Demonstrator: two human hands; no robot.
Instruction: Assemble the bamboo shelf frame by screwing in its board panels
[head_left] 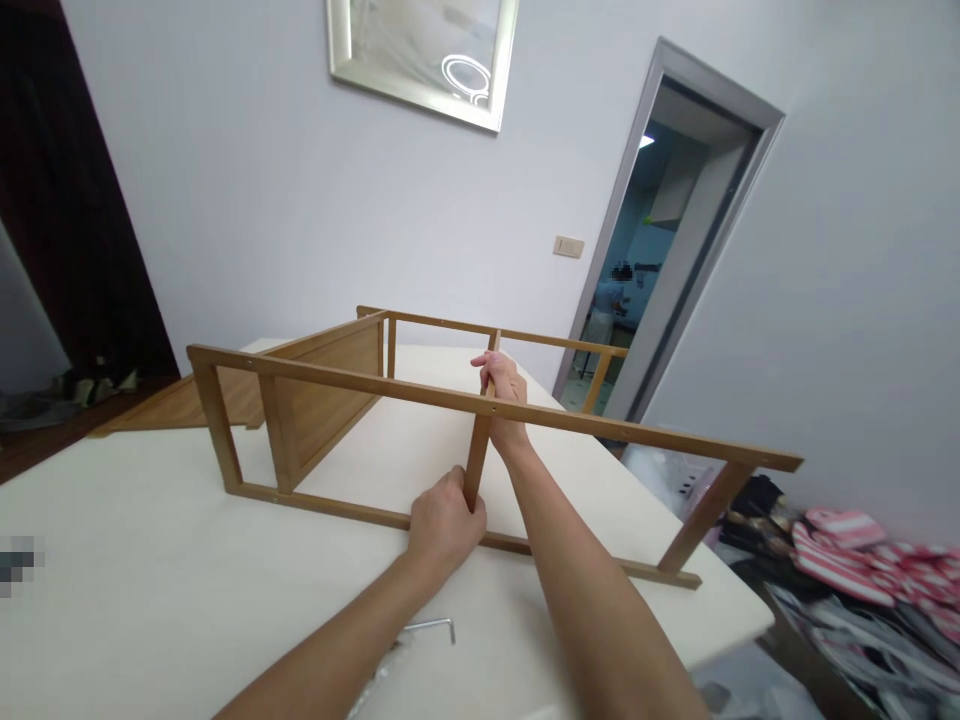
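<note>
Now, left hand [442,522]: gripping the slat [480,450], centre.
Right hand [504,380]: curled round the crosspiece [495,340].
Wooden frame [375,384]: one panel [337,375] in, another [214,397] outside, left.

Frame [585,417]: brown wood, smooth, low sheen
Upright panel [341,380]: wood, fine grain, nearly matt
Table [135,520]: pale, smooth, soft sheen out to its rounded right corner
Hex key [435,624]: bare metal, shiny
Wall frame [412,98]: metallic-looking rim, glossy reflective face
Striped cloth [844,555], beyond the table's right corner: matt, creased fabric
</note>
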